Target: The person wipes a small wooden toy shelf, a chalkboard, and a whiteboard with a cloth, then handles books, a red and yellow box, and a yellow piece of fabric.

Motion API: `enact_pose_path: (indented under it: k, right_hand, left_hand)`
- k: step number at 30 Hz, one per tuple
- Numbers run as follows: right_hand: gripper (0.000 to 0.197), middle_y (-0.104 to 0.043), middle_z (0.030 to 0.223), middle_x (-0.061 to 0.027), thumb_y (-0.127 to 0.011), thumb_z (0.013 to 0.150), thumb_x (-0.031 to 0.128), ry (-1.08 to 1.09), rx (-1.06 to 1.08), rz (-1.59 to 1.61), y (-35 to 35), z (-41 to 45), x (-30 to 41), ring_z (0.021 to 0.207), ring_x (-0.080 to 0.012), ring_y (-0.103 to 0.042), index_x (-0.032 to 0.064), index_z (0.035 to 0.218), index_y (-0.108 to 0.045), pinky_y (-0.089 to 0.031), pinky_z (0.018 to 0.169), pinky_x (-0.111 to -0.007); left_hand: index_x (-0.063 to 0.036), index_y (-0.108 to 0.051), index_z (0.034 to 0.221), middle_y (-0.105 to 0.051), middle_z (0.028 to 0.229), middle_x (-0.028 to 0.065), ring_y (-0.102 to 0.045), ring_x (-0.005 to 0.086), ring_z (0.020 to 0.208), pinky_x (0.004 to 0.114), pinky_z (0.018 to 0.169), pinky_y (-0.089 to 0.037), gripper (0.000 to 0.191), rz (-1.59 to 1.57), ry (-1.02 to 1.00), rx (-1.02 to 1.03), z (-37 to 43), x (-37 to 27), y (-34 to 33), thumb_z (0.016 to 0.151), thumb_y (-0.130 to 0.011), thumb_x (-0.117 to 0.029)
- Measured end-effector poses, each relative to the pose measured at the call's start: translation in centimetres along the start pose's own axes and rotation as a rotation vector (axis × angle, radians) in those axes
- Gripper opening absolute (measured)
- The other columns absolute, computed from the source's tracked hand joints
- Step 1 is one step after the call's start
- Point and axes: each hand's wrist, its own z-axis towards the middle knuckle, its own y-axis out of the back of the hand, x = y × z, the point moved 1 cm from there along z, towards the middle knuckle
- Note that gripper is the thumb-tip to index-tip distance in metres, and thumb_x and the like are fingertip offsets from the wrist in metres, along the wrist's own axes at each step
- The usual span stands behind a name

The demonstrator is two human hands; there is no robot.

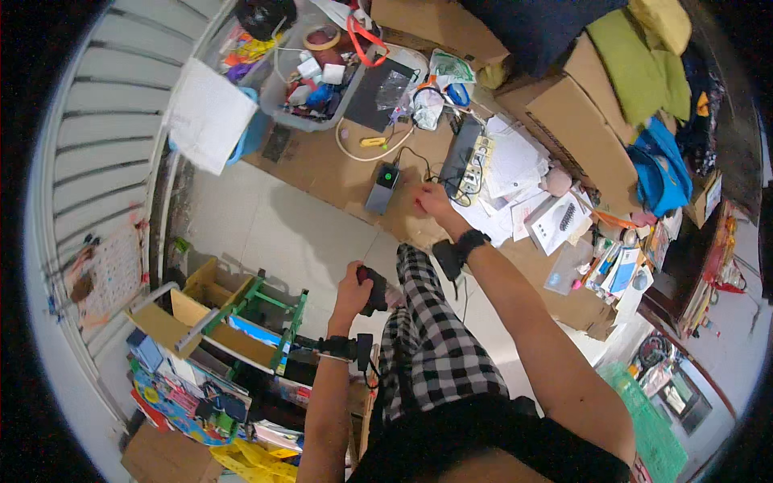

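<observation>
My left hand point(352, 292) is closed around a dark, soft-looking object point(373, 292) beside my knees; what it is exactly I cannot tell. Over the brown cardboard sheet point(320, 175) is my right hand point(430, 199), fingers bent, and whether they hold anything small is hidden. Just left of it on the cardboard stands a grey device with a green light point(383, 188), joined to a black cable. A cream power strip point(476, 164) with plugs and cables lies beyond my right hand. A yellow cutter-like item point(372, 142) rests near a white cable loop.
A clear plastic bin point(311, 125) full of odds and ends stands at the upper left. Papers point(513, 163) spread right of the power strip, by a large cardboard box point(580, 133). At the lower left is a green-framed rack point(259, 296). Both wrists carry black strapped devices.
</observation>
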Motion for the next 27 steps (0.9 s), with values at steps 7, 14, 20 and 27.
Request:
enact_pose_path:
  k: [7,14,20,27]
  right_hand:
    - [0.039,-0.06,0.07,-0.0217,-0.058,0.075,0.038,0.31,-0.256,-0.576,-1.8,12.0,1.2,0.069,-0.0369,-0.059,-0.0013,0.073,-0.061,-0.046,0.061,-0.043]
    - [0.027,-0.056,0.065,-0.0222,-0.059,0.077,0.023,0.327,-0.325,-0.664,-3.3,14.1,-1.6,0.066,-0.0399,-0.056,-0.0021,0.069,-0.054,-0.044,0.06,-0.046]
    - [0.03,-0.054,0.06,-0.0202,-0.057,0.081,0.022,0.475,-0.512,-0.623,-2.2,14.6,2.8,0.054,-0.0361,-0.055,-0.0029,0.066,-0.049,-0.042,0.051,-0.044]
    - [0.041,-0.052,0.053,-0.0085,-0.058,0.083,0.038,0.091,-0.349,-0.251,-0.5,13.1,-4.0,0.038,-0.017,-0.05,-0.0005,0.07,-0.051,-0.037,0.038,-0.03]
  left_hand:
    - [0.0008,-0.033,0.116,-0.057,0.088,0.0291,-0.055,0.0459,0.083,0.049,0.071,-0.044,0.052,0.078,0.047,0.024,14.5,-2.6,-3.7,0.074,-0.06,-0.015]
    - [0.0102,-0.026,0.111,-0.056,0.089,0.0301,-0.056,0.0429,0.083,0.049,0.072,-0.045,0.054,0.223,0.063,-0.06,19.2,-1.4,-7.7,0.076,-0.06,-0.014]
    - [0.0096,-0.026,0.108,-0.056,0.084,0.028,-0.057,0.0404,0.082,0.047,0.07,-0.047,0.051,0.391,0.064,-0.116,19.4,-1.2,-8.7,0.077,-0.059,-0.013]
    - [0.0094,-0.028,0.106,-0.055,0.092,0.0276,-0.057,0.0389,0.087,0.046,0.074,-0.045,0.049,0.358,0.126,0.021,19.5,-1.5,-7.4,0.075,-0.061,-0.01]
